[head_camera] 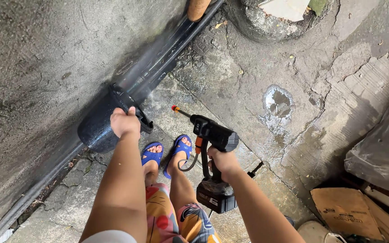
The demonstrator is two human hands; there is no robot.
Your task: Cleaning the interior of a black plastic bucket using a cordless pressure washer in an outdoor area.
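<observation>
At nine o'clock of the view a rough grey wall [37, 67] fills the left side, with a black pipe [158, 63] running along its foot from seven o'clock up to twelve. The left hand [124, 122] grips a black bracket [129, 104] on the pipe's wider dark section, fingers curled shut around it. Below sit two blue sandals [167, 153] on wet cracked concrete [248, 85]. At five o'clock of centre the right hand [223, 161] clasps the handle of a black battery spray gun [212, 135], fingers wrapped tight, its orange-tipped nozzle pointing towards ten o'clock at the pipe. A puddle [278, 103] lies at two o'clock, cardboard [343, 211] at four o'clock
</observation>
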